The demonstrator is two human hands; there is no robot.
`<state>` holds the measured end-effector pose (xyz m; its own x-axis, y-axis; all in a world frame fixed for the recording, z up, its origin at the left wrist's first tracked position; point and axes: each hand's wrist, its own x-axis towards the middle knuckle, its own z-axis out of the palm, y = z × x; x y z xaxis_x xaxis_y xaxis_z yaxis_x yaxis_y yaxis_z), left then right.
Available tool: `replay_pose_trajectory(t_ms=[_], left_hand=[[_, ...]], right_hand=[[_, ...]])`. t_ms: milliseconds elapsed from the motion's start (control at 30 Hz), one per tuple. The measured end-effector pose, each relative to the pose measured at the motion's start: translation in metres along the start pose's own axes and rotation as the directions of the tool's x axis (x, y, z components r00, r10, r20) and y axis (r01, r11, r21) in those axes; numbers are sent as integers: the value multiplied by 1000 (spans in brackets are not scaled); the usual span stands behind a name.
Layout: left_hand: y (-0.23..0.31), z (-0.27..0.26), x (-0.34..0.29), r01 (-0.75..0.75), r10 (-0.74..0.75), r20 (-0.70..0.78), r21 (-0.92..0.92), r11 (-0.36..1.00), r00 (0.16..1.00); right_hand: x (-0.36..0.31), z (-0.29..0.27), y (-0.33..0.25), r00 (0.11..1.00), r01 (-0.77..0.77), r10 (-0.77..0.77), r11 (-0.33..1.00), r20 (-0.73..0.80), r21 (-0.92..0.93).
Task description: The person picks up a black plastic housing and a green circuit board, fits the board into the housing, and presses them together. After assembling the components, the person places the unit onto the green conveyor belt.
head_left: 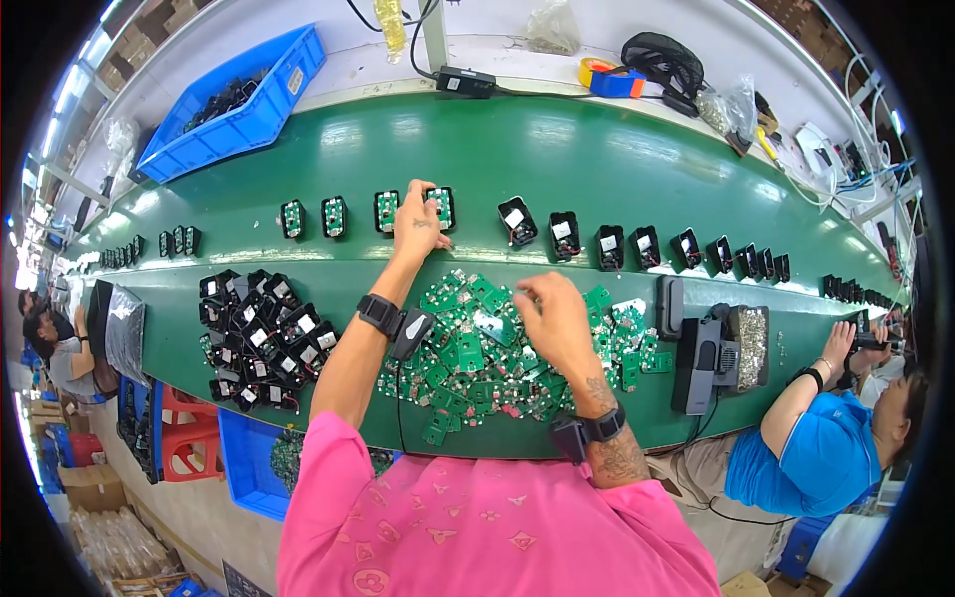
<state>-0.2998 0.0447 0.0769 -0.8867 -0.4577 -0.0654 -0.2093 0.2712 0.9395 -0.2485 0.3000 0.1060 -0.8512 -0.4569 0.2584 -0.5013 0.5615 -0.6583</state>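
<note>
My left hand point(418, 224) reaches to the row on the green bench, its fingers closed around a small black plastic case point(441, 209) with a green circuit board in it. Just left of that hand stands another black case with a board point(386, 211); two more point(334, 216) are further left. My right hand point(554, 316) hovers over a heap of loose green circuit boards point(468, 353), fingers loosely bent and apart, with nothing visible in them. Right of my left hand, a row of black cases point(517, 221) shows white squares and wires inside.
A pile of black cases point(264, 333) lies left of the boards. Right of them stand a dark device point(699, 363) and a tray of small metal parts point(749, 348). A blue crate point(234, 104) sits at the back left. A co-worker in blue point(806, 448) sits at right.
</note>
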Motion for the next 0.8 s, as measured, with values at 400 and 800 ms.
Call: replay_pose_trajectory(t_ms=[400,800], left_hand=[[25,-5,-9,-542,629,-30,476,692,777],[29,55,-15,-573,440,388,363,735,810]], right_hand=[[13,31,-19,987,80,-41,964,154,-254],[-3,-16,16,931,-330,365,830,10,450]])
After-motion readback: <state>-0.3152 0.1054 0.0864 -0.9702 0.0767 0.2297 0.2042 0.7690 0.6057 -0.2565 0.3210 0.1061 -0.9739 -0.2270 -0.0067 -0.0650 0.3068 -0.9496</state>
